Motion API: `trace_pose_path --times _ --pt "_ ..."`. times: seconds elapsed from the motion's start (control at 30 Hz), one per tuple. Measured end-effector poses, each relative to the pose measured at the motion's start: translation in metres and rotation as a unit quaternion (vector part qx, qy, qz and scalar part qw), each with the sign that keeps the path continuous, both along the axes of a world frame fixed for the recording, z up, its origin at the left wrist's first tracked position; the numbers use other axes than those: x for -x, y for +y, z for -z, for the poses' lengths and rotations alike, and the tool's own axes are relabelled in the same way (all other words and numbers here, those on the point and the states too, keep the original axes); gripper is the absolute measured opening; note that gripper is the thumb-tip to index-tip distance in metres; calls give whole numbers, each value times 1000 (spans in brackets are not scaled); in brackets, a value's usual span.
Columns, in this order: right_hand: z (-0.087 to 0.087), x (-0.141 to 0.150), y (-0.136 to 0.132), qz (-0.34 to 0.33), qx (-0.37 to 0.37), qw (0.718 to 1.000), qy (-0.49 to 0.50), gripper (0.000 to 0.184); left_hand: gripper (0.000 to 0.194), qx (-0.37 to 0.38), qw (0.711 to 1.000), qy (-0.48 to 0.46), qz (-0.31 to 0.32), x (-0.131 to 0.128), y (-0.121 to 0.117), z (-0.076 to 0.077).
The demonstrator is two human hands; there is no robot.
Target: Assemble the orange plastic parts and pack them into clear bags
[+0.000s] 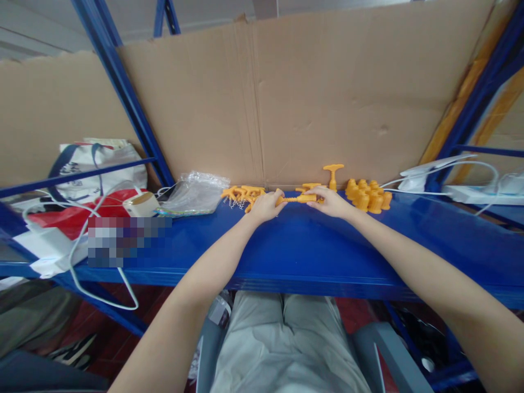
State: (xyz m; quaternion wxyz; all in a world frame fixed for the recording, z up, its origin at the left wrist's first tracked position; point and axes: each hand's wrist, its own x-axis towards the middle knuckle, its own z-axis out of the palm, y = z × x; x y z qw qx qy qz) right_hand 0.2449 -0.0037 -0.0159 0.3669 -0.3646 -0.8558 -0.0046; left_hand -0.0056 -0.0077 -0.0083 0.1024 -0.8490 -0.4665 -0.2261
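Both my hands reach to the back of a blue metal shelf (303, 245). My left hand (265, 206) is closed round one end of a thin orange plastic screw piece (295, 199). My right hand (331, 201) grips the piece's other end. The piece lies level between the hands, just above the shelf. To the left of my left hand lies a heap of orange T-shaped parts (241, 194). One orange T-shaped part (333, 176) stands upright behind my right hand. A cluster of several orange cone-shaped parts (367, 196) stands to its right.
A cardboard sheet (327, 93) walls the shelf's back. A clear plastic bag (194, 194), a small cream device (140, 203), white cables and a tote bag (98, 164) lie at the left. White power strips (470, 192) with cables sit at the right. Blue rack posts (123, 93) slant on both sides.
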Motion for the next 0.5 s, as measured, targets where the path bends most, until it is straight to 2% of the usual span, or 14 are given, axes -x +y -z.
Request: trace_pose_path --times 0.13,0.3,0.43,0.5 --pt "4 -5 8 -42 53 996 52 38 26 4 1000 -17 4 1 0 -1" --pt "8 -9 11 -89 130 979 130 46 25 5 999 -31 18 4 2 -2" --pt "6 -7 8 -88 209 961 161 39 23 -9 999 -34 25 5 4 0" --pt "4 -5 6 -63 237 955 168 32 24 -16 999 -33 25 5 6 1"
